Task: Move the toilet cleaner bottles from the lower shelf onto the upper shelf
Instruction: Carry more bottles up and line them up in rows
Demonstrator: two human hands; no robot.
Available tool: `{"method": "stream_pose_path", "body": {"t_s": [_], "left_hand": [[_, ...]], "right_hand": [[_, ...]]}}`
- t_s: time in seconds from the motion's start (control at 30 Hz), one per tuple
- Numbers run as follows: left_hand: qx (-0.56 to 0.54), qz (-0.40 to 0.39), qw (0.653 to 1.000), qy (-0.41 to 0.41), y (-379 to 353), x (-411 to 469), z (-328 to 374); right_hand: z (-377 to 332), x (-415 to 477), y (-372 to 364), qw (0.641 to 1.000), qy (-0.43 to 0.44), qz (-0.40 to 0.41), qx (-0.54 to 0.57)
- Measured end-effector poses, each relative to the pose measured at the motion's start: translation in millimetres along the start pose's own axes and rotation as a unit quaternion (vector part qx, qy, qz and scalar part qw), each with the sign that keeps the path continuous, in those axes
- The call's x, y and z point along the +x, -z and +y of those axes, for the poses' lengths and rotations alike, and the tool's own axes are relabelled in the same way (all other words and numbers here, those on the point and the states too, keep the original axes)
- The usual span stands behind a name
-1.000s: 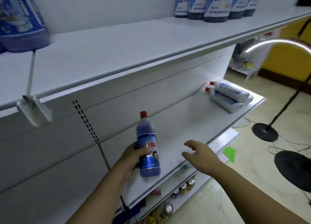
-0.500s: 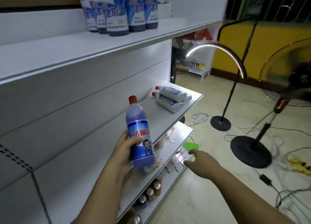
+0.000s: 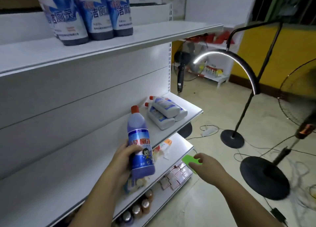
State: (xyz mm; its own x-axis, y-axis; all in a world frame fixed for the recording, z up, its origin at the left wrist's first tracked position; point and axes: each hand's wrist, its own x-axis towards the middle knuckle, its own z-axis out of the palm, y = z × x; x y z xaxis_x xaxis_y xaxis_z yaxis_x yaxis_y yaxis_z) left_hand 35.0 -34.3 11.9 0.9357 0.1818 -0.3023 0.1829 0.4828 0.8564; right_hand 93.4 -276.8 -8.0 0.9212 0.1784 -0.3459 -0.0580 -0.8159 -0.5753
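Note:
My left hand [image 3: 123,160] grips a blue toilet cleaner bottle [image 3: 139,144] with a red cap, upright, lifted in front of the lower shelf [image 3: 56,180]. Three white bottles [image 3: 164,112] with red caps lie stacked on their sides at the right end of that shelf. Several blue-and-white cleaner bottles [image 3: 89,15] stand together on the upper shelf [image 3: 140,37], at its left. My right hand [image 3: 207,167] hovers empty to the right of the shelves, fingers relaxed, over the floor.
Below the lower shelf are shelves with small packets [image 3: 176,175] and cans [image 3: 136,209]. A green card [image 3: 189,160] sticks out by the shelf edge. An arc lamp stand [image 3: 232,138], a fan base [image 3: 263,177] and loose cables [image 3: 210,129] occupy the floor at right.
The view has swung right and closer along the shelves. My left hand has raised the blue bottle off the lower shelf. My right hand has drawn back from the shelf to hang beside it.

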Motion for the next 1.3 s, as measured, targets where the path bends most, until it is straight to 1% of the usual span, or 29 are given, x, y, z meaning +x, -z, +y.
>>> {"method": "stream_pose_path", "body": {"t_s": [0.17, 0.27, 0.37, 0.43, 0.5, 0.57, 0.67, 0.7, 0.83, 0.93, 1.03, 1.13, 1.23, 1.3], "left_hand": [[-0.024, 0.000, 0.999, 0.033, -7.6, 61.2, -2.1], [-0.037, -0.016, 0.998, 0.044, -23.2, 97.8, 1.6], [-0.043, -0.041, 0.997, 0.047, -41.4, 134.5, 5.3], [-0.040, -0.040, 0.998, 0.041, -52.4, 152.2, 5.1], [-0.044, -0.025, 0.998, 0.049, -55.1, 160.4, 4.3], [-0.034, 0.010, 0.998, 0.049, -49.6, 165.7, 5.4], [-0.017, 0.063, 0.998, 0.026, -40.6, 175.5, 10.1], [-0.020, 0.083, 0.996, 0.020, -42.4, 178.1, 11.5], [-0.047, 0.142, 0.989, -0.013, -56.3, 173.6, 18.7], [-0.037, 0.191, 0.980, -0.041, -63.2, 168.1, 23.8], [-0.041, 0.225, 0.972, -0.054, -69.9, 155.3, 22.7], [-0.051, 0.253, 0.964, -0.068, -76.0, 135.4, 18.7], [-0.067, 0.281, 0.954, -0.075, -82.8, 113.5, 13.6], [-0.097, 0.300, 0.945, -0.088, -87.1, 98.1, 8.8]], "right_hand": [[-8.6, 44.2, 13.4, 0.998, 0.001, -0.042, -0.050], [-11.7, 75.4, 43.5, 0.996, -0.013, -0.026, -0.087], [-19.9, 107.3, 56.9, 0.999, -0.005, 0.030, -0.028], [-25.9, 125.3, 53.4, 0.999, 0.005, 0.032, 0.007], [-29.8, 141.0, 50.6, 0.999, 0.017, 0.014, 0.023], [-34.0, 162.9, 55.4, 0.999, 0.030, 0.002, 0.035], [-44.6, 204.1, 66.5, 0.996, 0.066, 0.019, 0.061], [-49.2, 218.1, 69.7, 0.994, 0.078, 0.013, 0.070], [-70.9, 262.7, 71.8, 0.989, 0.113, -0.063, 0.074], [-86.8, 288.7, 63.9, 0.986, 0.137, -0.086, 0.036], [-98.7, 303.7, 54.5, 0.986, 0.121, -0.113, 0.016], [-109.1, 321.0, 55.7, 0.981, 0.078, -0.178, 0.019], [-121.7, 332.9, 63.8, 0.963, 0.041, -0.255, 0.073], [-128.1, 341.4, 67.0, 0.951, 0.047, -0.285, 0.109]]}}
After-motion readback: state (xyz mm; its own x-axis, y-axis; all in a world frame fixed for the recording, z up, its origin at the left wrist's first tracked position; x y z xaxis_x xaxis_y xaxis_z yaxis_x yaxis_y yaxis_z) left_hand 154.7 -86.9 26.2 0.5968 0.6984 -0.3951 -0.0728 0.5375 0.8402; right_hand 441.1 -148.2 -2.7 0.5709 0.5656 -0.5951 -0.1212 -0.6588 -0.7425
